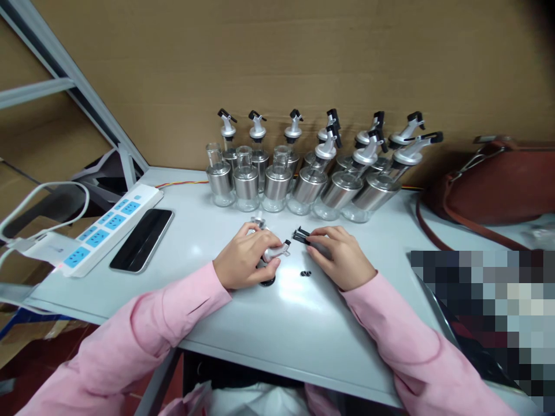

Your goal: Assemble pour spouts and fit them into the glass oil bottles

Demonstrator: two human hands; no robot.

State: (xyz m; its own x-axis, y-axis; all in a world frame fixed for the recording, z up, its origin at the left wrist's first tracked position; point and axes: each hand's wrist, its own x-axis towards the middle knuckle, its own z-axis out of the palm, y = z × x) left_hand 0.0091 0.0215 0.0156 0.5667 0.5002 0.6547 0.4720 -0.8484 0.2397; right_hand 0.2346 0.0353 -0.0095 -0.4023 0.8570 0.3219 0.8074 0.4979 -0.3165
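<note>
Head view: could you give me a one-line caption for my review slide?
Left hand holding a silver pourer, right hand at slim black parts, on a table before steel-sleeved bottles.

Two hands over small parts in front of a group of glass-and-steel bottles (277, 184).
The left hand (248, 257) grips a silver spout (273, 252); the right hand (341, 255) has its fingertips at some black levers (300, 235). Small black pieces (306, 273) lie between them on the grey surface (321, 329). A phone (142, 240) lies beside a power strip (145, 199) at left, a brown bag (498, 188) at right.
</note>
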